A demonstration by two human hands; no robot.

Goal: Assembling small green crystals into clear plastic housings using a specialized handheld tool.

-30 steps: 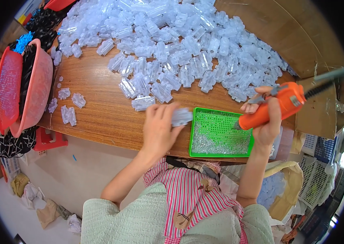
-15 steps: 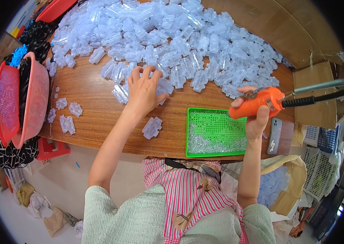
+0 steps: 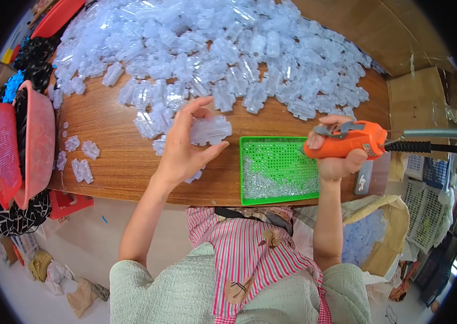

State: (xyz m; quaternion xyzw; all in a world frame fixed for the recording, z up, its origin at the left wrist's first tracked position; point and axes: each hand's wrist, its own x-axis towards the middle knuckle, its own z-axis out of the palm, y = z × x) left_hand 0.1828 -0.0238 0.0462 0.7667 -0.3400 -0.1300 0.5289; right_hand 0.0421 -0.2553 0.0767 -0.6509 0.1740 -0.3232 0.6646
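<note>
My left hand (image 3: pixel 182 143) is curled around a clear plastic piece (image 3: pixel 210 130), thumb below and fingers above, over the front of the wooden table (image 3: pixel 115 173). In my right hand (image 3: pixel 336 162) is an orange electric screwdriver (image 3: pixel 350 141), lying sideways with its cord running off to the right. The screwdriver's tip is over the right side of a green perforated tray (image 3: pixel 280 201), in which many small silvery screws (image 3: pixel 263 183) lie. Other clear plastic pieces lie behind and partly under my left hand.
A big heap of clear plastic pieces (image 3: pixel 185 48) covers the back of the table. Several loose pieces (image 3: pixel 82 170) lie at left, near pink and red baskets (image 3: pixel 39 140). A phone (image 3: pixel 363 181) is at the right edge; below it stands a sack of pieces (image 3: pixel 396 237).
My left hand has lifted a clear piece from the front of the heap and brought it nearer the tray. The right hand with the screwdriver has shifted slightly down.
</note>
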